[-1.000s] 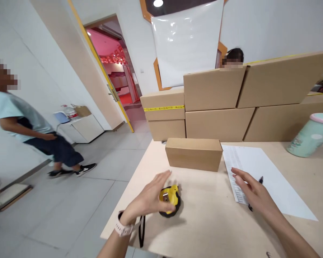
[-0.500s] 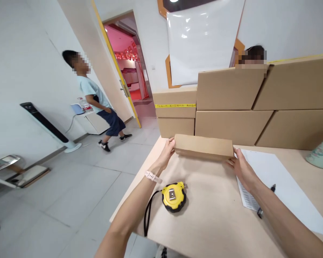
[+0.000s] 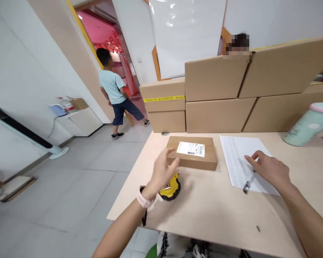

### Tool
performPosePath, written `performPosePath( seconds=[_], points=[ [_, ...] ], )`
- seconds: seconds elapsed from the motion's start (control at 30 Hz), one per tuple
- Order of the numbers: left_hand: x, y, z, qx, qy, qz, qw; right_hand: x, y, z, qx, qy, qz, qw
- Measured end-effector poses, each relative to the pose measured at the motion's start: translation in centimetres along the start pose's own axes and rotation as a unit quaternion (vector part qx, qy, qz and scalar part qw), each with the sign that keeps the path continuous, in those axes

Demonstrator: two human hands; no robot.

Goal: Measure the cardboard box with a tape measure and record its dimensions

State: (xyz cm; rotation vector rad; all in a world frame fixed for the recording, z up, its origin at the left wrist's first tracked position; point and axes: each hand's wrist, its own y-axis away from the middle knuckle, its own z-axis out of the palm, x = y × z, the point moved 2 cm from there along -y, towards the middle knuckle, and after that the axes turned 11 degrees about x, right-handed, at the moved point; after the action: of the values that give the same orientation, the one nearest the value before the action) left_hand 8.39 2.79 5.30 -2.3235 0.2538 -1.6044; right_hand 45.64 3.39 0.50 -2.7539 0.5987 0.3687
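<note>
A flat brown cardboard box (image 3: pixel 169 152) with a white shipping label (image 3: pixel 191 149) rests on the table. My left hand (image 3: pixel 163 170) hovers by its near left corner, fingers spread and holding nothing. Partly hidden beneath that hand is a yellow and black tape measure (image 3: pixel 171 190). My right hand (image 3: pixel 271 170) is over a printed sheet of paper (image 3: pixel 235 157), with loosely curled fingers and no visible hold on anything. Under it a pen (image 3: pixel 247 187) lies across the sheet, its upper part hidden by the hand.
Large cardboard boxes (image 3: pixel 218 116) are stacked along the table's far side, with part of a person's head (image 3: pixel 239 43) behind them. A pale green tumbler (image 3: pixel 307 125) stands at right. Another person (image 3: pixel 114 89) walks near the doorway. A tower fan (image 3: pixel 21 130) stands left.
Both hands have let go of the box, which now lies label up on the table. The left hand moved back toward the tape measure, the right over the paper and pen. The walker neared the doorway.
</note>
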Motion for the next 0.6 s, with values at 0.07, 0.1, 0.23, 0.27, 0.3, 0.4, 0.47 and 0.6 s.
performPosePath(
  seconds=[0.07,0.1,0.23,0.27,0.3,0.4,0.47,0.6],
  points=[
    [2.3,2.7,3.2,-0.077,0.011,0.041,0.996,1.4,0.5,0.5,-0.028,0.056,-0.017,0.998],
    [3.3,4.1,5.0,-0.138,0.021,0.067,0.988,1.7,0.8,0.9,-0.041,0.061,-0.032,0.997],
    [4.8,8.9,12.0,-0.336,0.044,0.225,0.913,1.7,1.4,1.9,-0.075,0.009,-0.103,0.992],
    [4.7,9.6,13.4,-0.351,0.048,0.243,0.903,1.7,1.4,1.7,-0.081,-0.019,-0.106,0.991],
    [4.5,10.2,14.6,-0.356,0.048,0.253,0.898,1.8,1.4,1.4,-0.087,-0.062,-0.097,0.990],
    [3.8,10.9,17.1,-0.348,0.024,0.278,0.895,2.8,1.8,-0.3,-0.087,-0.279,-0.013,0.956],
    [3.5,10.9,18.2,-0.335,-0.007,0.290,0.897,3.7,2.2,-1.6,-0.062,-0.424,0.038,0.903],
    [3.2,10.4,19.5,-0.329,-0.111,0.329,0.878,5.9,2.9,-2.1,0.006,-0.493,0.066,0.867]
  ],
)
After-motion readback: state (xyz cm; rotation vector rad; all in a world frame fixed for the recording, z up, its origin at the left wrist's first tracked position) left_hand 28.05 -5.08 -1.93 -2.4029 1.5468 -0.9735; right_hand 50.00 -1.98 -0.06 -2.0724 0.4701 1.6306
